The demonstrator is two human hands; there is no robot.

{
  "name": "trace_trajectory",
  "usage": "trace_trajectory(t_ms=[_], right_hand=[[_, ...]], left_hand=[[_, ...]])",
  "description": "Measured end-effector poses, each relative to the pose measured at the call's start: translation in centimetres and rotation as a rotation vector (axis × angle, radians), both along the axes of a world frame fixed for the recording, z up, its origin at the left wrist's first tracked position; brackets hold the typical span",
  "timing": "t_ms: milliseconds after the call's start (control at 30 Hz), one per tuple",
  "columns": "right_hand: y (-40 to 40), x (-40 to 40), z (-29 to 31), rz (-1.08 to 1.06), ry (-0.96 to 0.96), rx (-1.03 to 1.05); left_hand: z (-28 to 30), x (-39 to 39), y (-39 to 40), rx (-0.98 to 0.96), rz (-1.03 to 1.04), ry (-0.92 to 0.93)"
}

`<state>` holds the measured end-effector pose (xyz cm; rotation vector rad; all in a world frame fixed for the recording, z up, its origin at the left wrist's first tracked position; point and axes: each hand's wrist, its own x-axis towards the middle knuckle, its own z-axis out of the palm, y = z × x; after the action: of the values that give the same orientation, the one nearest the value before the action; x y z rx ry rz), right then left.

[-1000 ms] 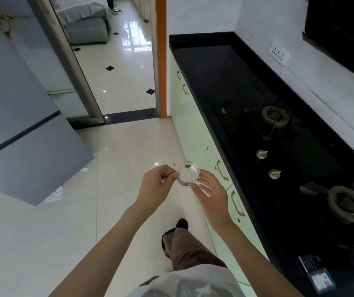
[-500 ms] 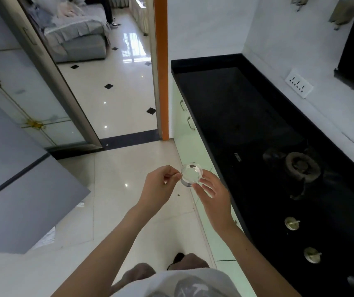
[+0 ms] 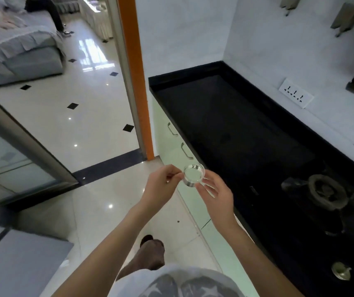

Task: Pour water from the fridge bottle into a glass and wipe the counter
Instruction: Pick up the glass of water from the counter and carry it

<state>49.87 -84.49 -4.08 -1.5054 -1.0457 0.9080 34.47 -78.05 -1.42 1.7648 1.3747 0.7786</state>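
Note:
A small clear glass [image 3: 194, 174] is held upright in the air in front of me, just left of the black counter [image 3: 225, 116]. My left hand [image 3: 161, 185] pinches its left rim with curled fingers. On the glass's right side, my right hand [image 3: 217, 196] touches it with loosely spread fingers. No bottle and no cloth are in view.
A gas stove burner [image 3: 326, 191] and a knob [image 3: 341, 273] sit on the counter's near part. Pale green cabinet drawers [image 3: 185, 151] run below its edge. A grey fridge [image 3: 11, 264] stands at lower left. An orange door frame [image 3: 135, 82] opens onto a tiled room.
I have walked forward along the counter, so the stove has slid towards me and the far counter end has come nearer. Both hands keep the same hold on the glass.

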Motion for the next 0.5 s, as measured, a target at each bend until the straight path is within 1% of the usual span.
trace_trajectory(t_ms=[167,300,500], right_hand=[[7.0,-3.0,0.5,-0.139,-0.018,0.015],[11.5,-4.7,1.3,-0.215,-0.045,0.040],[17.4,-4.8,1.1,-0.298,-0.035,0.022]], left_hand=[[1.3,-2.1,8.9,-0.005,-0.140,0.019],[2.4,-3.2,14.4,-0.029,-0.224,0.031],[1.6,-2.3,21.3,-0.072,-0.301,0.016]])
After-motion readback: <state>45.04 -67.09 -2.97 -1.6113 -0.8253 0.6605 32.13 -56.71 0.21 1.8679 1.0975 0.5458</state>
